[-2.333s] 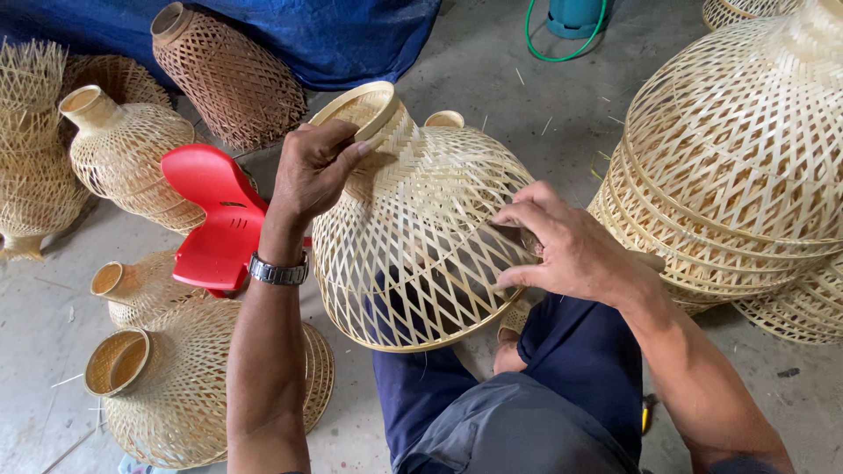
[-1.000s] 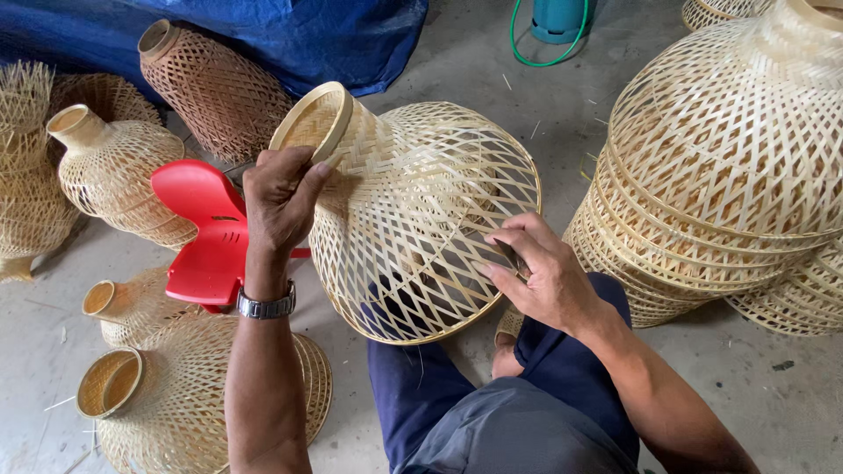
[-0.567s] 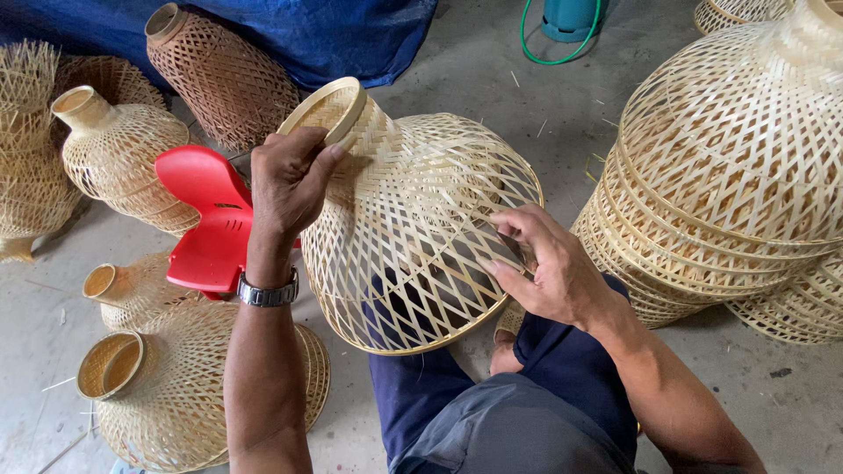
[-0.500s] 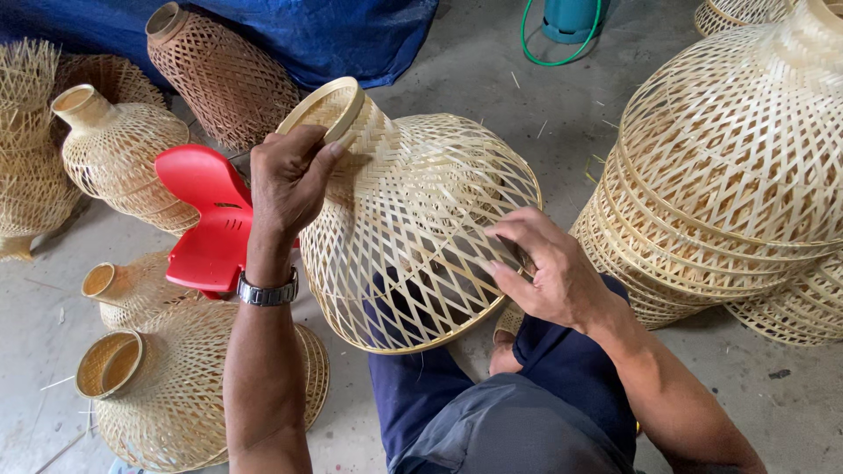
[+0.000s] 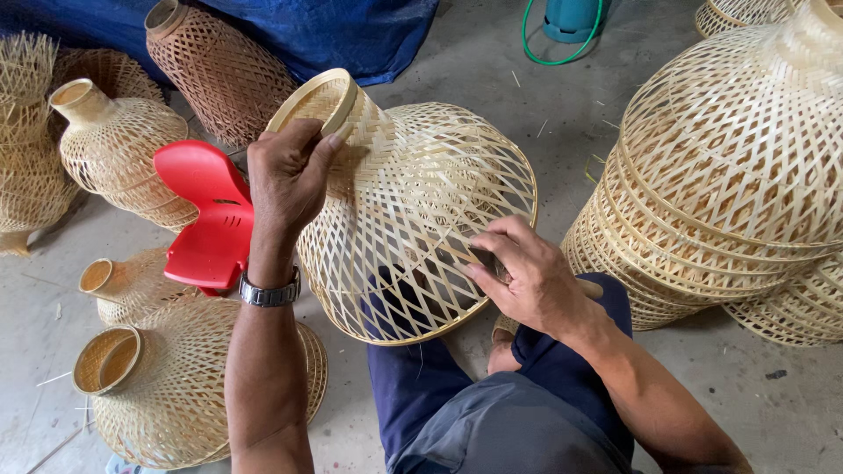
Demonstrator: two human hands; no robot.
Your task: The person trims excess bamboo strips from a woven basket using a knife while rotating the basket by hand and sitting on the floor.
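Note:
A pale woven bamboo lampshade [image 5: 413,202], bell-shaped with a narrow neck and round rim, rests tilted over my lap. My left hand [image 5: 288,175], a metal watch on its wrist, grips the neck just below the rim. My right hand [image 5: 527,274] presses on the open lattice near the wide lower edge, fingers pinched on the strips; a small dark thing may sit under the fingertips, too hidden to tell.
A tall stack of the same shades [image 5: 729,175] stands at right. More shades [image 5: 167,386] lie at lower left, others [image 5: 118,149] at upper left beside a darker brown one [image 5: 219,70]. A red plastic stool [image 5: 206,215] sits left of my knee. Blue tarp [image 5: 351,31] behind.
The shade has been turned and tipped, its neck swinging left and upward. My left hand moved from the rim to gripping the neck; my right hand stayed on the lattice near the lower edge.

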